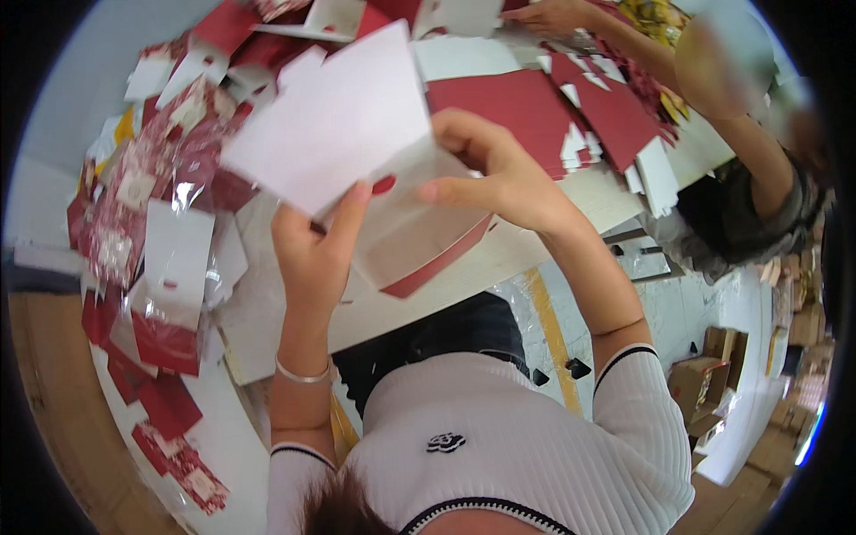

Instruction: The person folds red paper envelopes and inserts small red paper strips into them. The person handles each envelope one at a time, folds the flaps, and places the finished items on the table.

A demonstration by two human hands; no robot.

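Observation:
Between my hands is a partly folded cardboard box (343, 134), white inside and red outside, held above the table's front edge. A large white flap stands up from it, and a small red half-round spot shows near its fold. My left hand (316, 250) grips the near left edge, thumb against the white board. With the thumb inside and the fingers around the far side wall, my right hand (495, 174) holds the right side. Part of the fingers of both hands is hidden by the board.
Flat red box blanks (508, 111) lie stacked on the table (374, 321). Clear plastic bags (192, 178) and folded red-and-white boxes (174, 285) heap up on the left. Across the table on the right, another person's arm (637, 58) reaches over. Brown cartons (704, 379) stand on the floor.

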